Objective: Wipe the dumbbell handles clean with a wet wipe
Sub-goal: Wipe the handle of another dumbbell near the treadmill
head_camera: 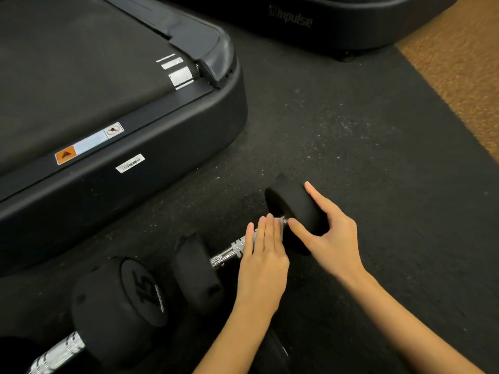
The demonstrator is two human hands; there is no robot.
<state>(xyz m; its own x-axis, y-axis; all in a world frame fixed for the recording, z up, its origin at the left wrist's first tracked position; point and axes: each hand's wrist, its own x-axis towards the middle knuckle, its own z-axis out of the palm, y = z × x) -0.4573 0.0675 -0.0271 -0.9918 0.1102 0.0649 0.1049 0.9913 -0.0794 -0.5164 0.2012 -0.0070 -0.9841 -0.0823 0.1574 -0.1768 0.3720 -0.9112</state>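
Dumbbell (235, 249) lengthwise lower-left to upper-right

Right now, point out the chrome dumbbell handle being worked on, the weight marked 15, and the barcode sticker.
chrome dumbbell handle (229, 251), head view, on its bare ridged middle.
weight marked 15 (143, 290), head view, on its numbered end face.
barcode sticker (130, 163), head view, at its centre.

quick count: two dumbbells (237, 249) (81, 327) on floor, maybe third head poking in under arms, can't tell. two hands (263, 261) (328, 233). two treadmill bases (121, 157) (324, 22). three stickers (89, 143) (130, 163) (176, 72) on near treadmill.
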